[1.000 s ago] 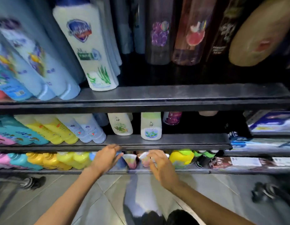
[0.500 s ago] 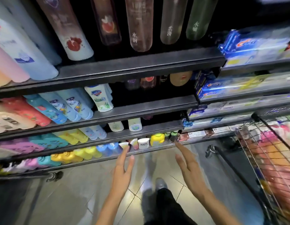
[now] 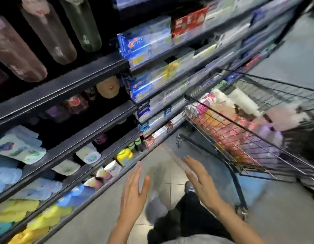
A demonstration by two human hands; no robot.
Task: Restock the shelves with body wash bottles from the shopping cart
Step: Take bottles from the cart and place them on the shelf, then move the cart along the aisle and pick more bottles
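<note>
— While the whole view is smeared with blur, what fills most of it?

— My shelves, dark and slanting from nine o'clock up toward one o'clock. Bottles lie on them in rows: white and pale blue at nine o'clock, yellow ones down at seven o'clock, tall dark ones at eleven. Toothpaste boxes sit at twelve o'clock.

— And the next largest?

— The shopping cart, a wire basket at three o'clock, tilted in my view. Inside it lie packed goods in pink, orange, white and lilac; I cannot tell which of them are body wash, they are too blurred.

— Your hands?

— Both hang over the grey tiled floor, near the middle bottom. My left hand is at six o'clock, fingers straight and spread, holding nothing, near the lowest shelf edge but apart from it. My right hand is at five o'clock, also flat and spread wide, holding nothing, near the cart's lower frame and not touching it.

— Anything smaller?

— A yellow bottle and a white tub on the bottom shelf, just above my left fingertips.
</note>
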